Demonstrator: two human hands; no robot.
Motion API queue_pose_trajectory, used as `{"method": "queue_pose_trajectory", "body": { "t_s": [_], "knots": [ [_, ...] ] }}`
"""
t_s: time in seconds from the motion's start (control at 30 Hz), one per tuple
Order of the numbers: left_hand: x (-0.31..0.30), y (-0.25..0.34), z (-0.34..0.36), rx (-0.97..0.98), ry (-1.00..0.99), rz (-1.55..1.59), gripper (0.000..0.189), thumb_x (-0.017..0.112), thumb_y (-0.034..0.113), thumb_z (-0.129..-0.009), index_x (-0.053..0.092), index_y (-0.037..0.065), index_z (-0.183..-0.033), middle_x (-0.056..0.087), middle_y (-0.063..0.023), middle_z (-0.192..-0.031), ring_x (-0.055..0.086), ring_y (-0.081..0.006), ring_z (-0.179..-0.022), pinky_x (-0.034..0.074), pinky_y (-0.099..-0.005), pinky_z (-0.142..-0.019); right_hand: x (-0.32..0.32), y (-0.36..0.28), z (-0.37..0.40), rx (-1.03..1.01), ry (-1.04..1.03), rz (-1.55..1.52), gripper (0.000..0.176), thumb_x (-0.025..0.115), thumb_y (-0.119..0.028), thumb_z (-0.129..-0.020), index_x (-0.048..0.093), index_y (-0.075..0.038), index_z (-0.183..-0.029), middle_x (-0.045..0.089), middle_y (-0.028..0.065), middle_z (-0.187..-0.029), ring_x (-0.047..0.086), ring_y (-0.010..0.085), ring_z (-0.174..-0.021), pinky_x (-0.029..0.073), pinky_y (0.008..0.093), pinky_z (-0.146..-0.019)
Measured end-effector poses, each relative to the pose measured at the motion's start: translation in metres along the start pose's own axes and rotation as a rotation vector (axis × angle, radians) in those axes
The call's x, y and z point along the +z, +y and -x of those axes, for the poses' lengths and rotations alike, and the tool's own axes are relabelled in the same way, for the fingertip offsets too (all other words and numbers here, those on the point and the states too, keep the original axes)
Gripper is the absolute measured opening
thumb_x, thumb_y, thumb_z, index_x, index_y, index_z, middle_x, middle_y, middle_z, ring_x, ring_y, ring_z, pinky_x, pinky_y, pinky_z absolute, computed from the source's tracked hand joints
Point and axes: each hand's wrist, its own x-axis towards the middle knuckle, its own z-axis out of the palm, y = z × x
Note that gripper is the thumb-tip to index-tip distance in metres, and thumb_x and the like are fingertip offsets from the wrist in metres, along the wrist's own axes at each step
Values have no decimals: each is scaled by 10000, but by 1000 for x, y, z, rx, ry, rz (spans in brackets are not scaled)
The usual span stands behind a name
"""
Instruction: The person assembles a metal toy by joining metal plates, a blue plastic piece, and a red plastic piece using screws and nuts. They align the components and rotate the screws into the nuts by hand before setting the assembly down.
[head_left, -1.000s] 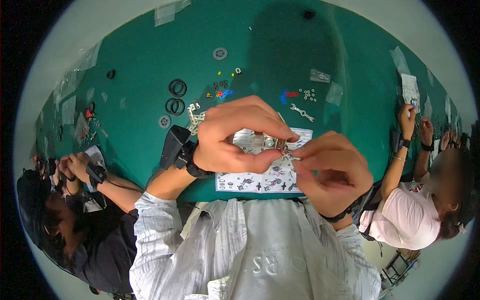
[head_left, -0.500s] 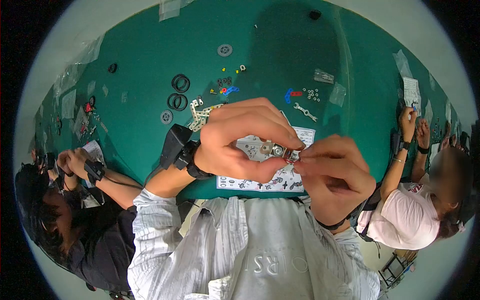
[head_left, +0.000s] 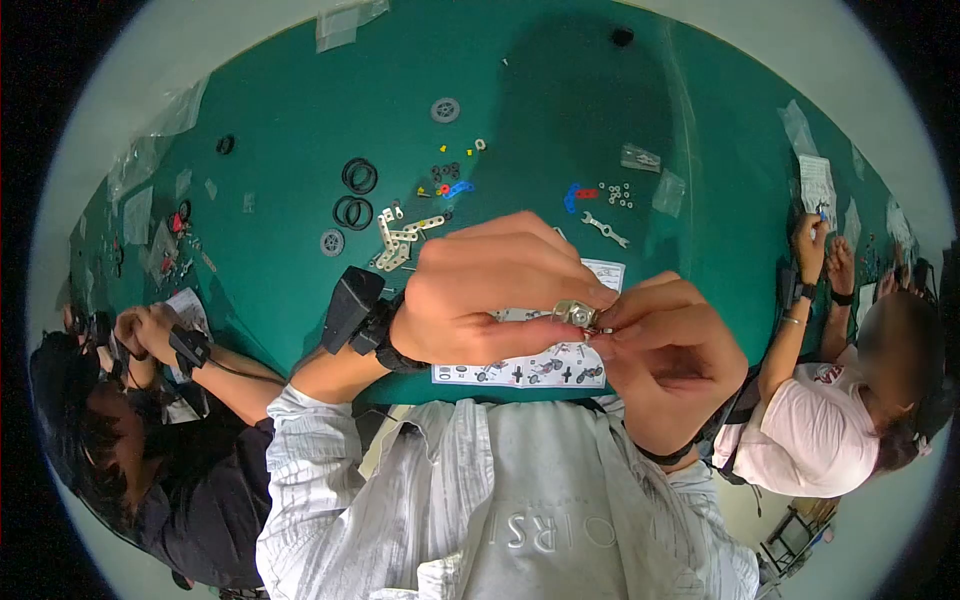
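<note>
My left hand [head_left: 500,285] pinches a small metal assembly [head_left: 577,314] between thumb and fingers, above the printed instruction sheet [head_left: 520,372]. My right hand [head_left: 672,350] meets it from the right, its thumb and forefinger closed on the assembly's right end; the small part at those fingertips is mostly hidden. Beyond my left hand lie several perforated metal strips [head_left: 398,240]. A silver wrench [head_left: 605,230] rests on the green table beyond the sheet, near white nuts [head_left: 618,193] and a blue piece [head_left: 571,197] touching a red one [head_left: 587,194].
Black rubber rings [head_left: 358,176], a grey wheel [head_left: 445,110] and small black, yellow and blue parts lie farther back on the table [head_left: 300,120]. Plastic bags [head_left: 668,192] are at the right. Other people sit at both sides, with their hands over the table.
The metal assembly has turned and sits slightly farther right between my fingers. My left fingers are closer together, covering more of the sheet. The view has shifted slightly.
</note>
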Motion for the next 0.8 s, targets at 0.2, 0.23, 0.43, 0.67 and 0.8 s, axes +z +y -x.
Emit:
{"method": "queue_pose_trajectory", "body": {
  "t_s": [0.2,0.23,0.43,0.67,0.8],
  "knots": [
    [5,1,1,-7,24,49,249,757,-9,-711,723,-68,-951,712,-182,-958,657,-312,-853,526,-389,-738,3,2,3,-3,51,-85,266,703,221,-676,672,37,-866,690,183,-924,660,234,-862,527,314,-750],
    [6,3,1,-24,31,60,249,744,-18,-703,724,-67,-946,710,-184,-958,654,-313,-855,525,-389,-740,3,2,3,1,58,-97,266,704,222,-674,672,36,-861,689,183,-921,659,234,-859,527,314,-747],
    [9,7,2,-60,52,79,226,724,-12,-708,730,-70,-927,703,-185,-959,644,-311,-863,523,-390,-755,0,0,1,-46,29,-19,246,718,203,-684,670,33,-855,692,179,-892,663,225,-831,526,308,-725],
    [12,10,3,-72,46,89,234,714,13,-747,736,-64,-967,702,-193,-979,640,-316,-873,528,-401,-765,-3,-2,0,-64,-4,-43,237,707,196,-695,664,39,-866,691,182,-885,669,228,-826,540,311,-710],
    [12,10,2,-59,50,60,203,729,-14,-762,728,-58,-960,692,-181,-975,639,-313,-870,535,-396,-751,0,-2,1,-80,12,-52,239,702,198,-697,657,48,-877,688,189,-887,670,234,-833,548,318,-716]
  ]
}}
